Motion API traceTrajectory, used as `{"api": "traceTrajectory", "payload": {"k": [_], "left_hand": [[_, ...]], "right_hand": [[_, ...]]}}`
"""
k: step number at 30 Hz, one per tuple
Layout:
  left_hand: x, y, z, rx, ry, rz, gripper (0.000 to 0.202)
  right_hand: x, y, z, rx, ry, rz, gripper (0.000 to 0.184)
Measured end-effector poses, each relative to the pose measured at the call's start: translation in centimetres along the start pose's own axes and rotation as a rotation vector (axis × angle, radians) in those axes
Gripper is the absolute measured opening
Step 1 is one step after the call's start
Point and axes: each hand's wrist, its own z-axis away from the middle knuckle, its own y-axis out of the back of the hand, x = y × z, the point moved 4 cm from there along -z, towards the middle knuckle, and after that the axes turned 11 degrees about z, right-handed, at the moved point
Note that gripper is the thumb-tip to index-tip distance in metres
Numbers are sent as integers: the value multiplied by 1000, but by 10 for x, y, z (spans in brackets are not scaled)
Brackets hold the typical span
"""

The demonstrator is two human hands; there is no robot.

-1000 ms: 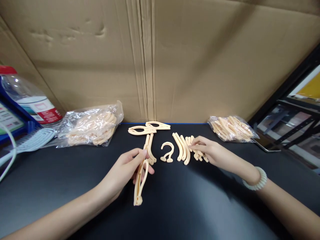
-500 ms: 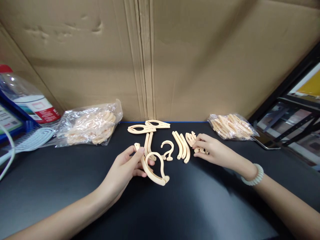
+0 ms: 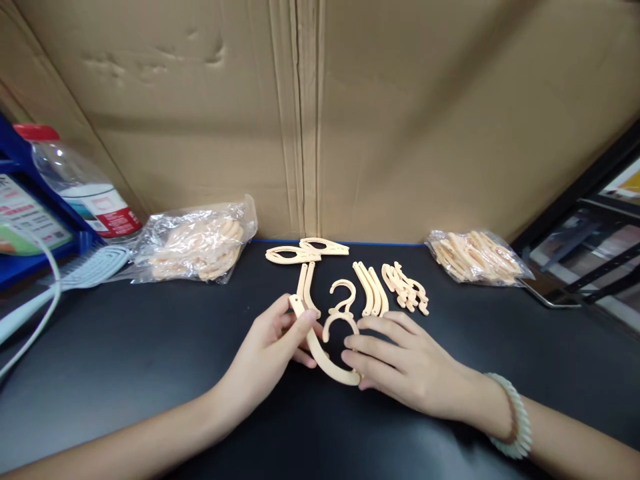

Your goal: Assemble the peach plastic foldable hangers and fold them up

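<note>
My left hand (image 3: 280,340) pinches the upper end of a cream curved hanger arm (image 3: 325,360) above the table. At the arm's lower end a hanger hook (image 3: 340,321) shows, curling upward. My right hand (image 3: 407,363) closes its fingers around the hook's right side and the arm's lower tip; its fingers hide where the two parts meet. Just beyond lies a loose hanger hook (image 3: 344,293). Curved arms lie in two groups, left arms (image 3: 309,290) and right arms (image 3: 370,290), with a pile of small hooks (image 3: 406,288) farther right.
Two folded hangers (image 3: 295,255) lie by the cardboard wall (image 3: 225,133). Clear bags of parts stand left (image 3: 197,243) and right (image 3: 477,257). At far left are a hairbrush (image 3: 103,263), a white cable (image 3: 50,293) and a red-capped jar (image 3: 95,193).
My right hand has left the pile of small hooks and come left and nearer, onto the hook end of the held hanger arm. My left hand still holds the arm's upper end.
</note>
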Motion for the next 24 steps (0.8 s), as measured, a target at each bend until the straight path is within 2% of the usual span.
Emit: {"api": "traceTrajectory", "payload": {"k": [2, 4, 6, 7, 8, 10, 12, 14, 18, 24], "left_hand": [[0, 0, 2, 7, -31, -27, 26], [2, 3, 3, 45, -140, -41, 27], [8, 7, 6, 88, -379, -150, 40], [13, 7, 10, 85, -528, -277, 45], [16, 3, 14, 46, -679, -449, 45], [16, -10, 25, -126, -937, -823, 33], [10, -23, 33, -321, -1074, -1065, 18], [5, -30, 37, -415, -1071, -1139, 12], [-2, -34, 32, -425, -923, -1154, 23], [-6, -34, 28, -468, -912, -1235, 30]], "right_hand": [[1, -2, 0, -3, -27, -13, 15], [4, -1, 0, -12, -38, -20, 12], [5, 1, -1, -11, -59, -35, 14], [6, 2, -2, -10, -70, -46, 15], [5, 3, -2, -6, -76, -55, 16], [3, 2, -3, 2, -75, -61, 17], [-2, 1, -3, 3, -63, -57, 18], [-7, -1, -3, 3, -56, -63, 22], [-14, -1, -3, 16, -34, -75, 28], [-13, 3, -3, 56, -25, -36, 26]]}}
